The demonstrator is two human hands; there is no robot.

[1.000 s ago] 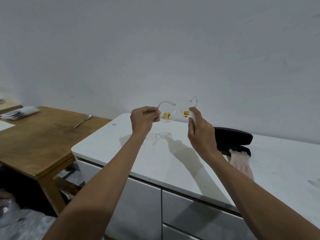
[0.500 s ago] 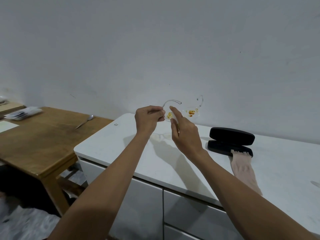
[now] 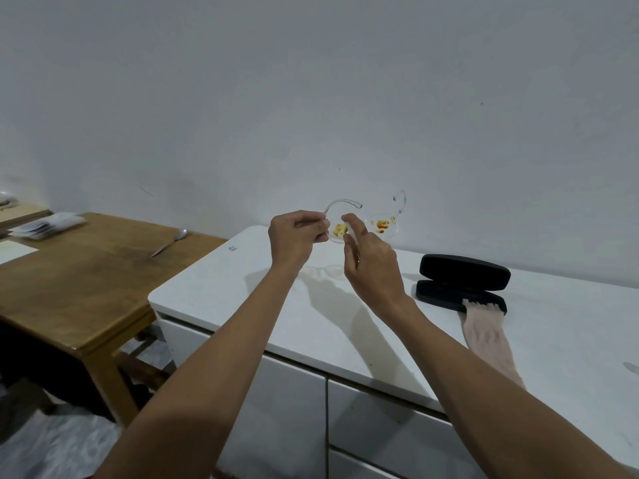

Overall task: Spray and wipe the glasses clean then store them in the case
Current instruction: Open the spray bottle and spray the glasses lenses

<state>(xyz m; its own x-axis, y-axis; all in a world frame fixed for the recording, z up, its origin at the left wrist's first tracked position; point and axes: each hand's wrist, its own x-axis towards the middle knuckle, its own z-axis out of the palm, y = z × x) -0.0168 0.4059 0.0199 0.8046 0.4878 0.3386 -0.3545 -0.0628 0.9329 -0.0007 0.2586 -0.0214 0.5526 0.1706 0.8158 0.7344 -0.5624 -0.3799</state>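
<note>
Clear-framed glasses [image 3: 382, 225] are held up in front of the wall, both lenses smeared with orange-yellow stains. My left hand [image 3: 297, 238] pinches the frame at its left end, near the temple hinge. My right hand [image 3: 371, 257] is at the left lens, thumb and forefinger on either side of it; the other fingers hang loose. An open black glasses case [image 3: 463, 278] lies on the white cabinet top [image 3: 242, 288] to the right, with a beige cloth [image 3: 489, 337] draped out of its lower half. No spray bottle is in view.
A wooden table [image 3: 86, 281] stands to the left of the cabinet, with a spoon [image 3: 169, 242] and a stack of papers [image 3: 48, 226] on it. A small clear object [image 3: 232, 248] lies at the cabinet's back left. The cabinet has drawer fronts [image 3: 294, 409] below.
My right hand has moved from the right lens across to the left lens, uncovering the right lens. The glasses have shifted slightly right and the view has tilted a little.
</note>
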